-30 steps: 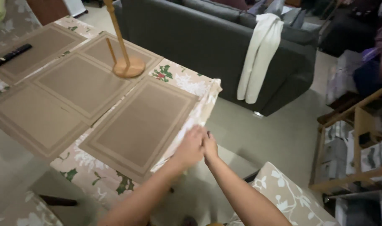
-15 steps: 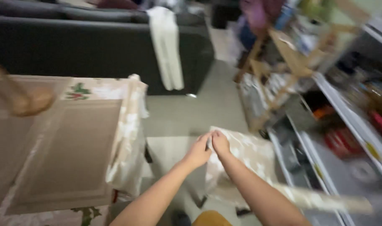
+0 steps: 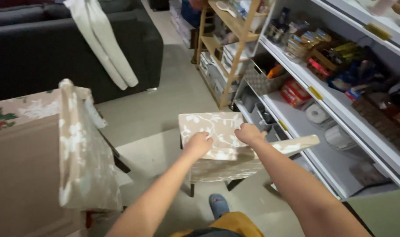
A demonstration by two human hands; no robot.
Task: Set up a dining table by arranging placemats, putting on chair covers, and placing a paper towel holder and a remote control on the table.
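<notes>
A chair (image 3: 215,127) with a beige floral seat cover stands on the floor in front of me. My left hand (image 3: 199,144) rests on the near left part of the seat, fingers curled on the fabric. My right hand (image 3: 248,133) presses on the seat's right side, close to the chair's backrest (image 3: 296,145), which leans off to the right. Whether either hand pinches the cover is hard to tell.
A table (image 3: 73,145) with a floral cloth and a tan placemat fills the left. A dark sofa (image 3: 55,39) with a white garment (image 3: 105,39) draped on it stands behind. White shelves (image 3: 340,105) with groceries and a wooden rack (image 3: 235,48) line the right.
My view has swung right from the table to the chair. Both hands left the tablecloth's edge and came down on the chair seat, now apart from each other.
</notes>
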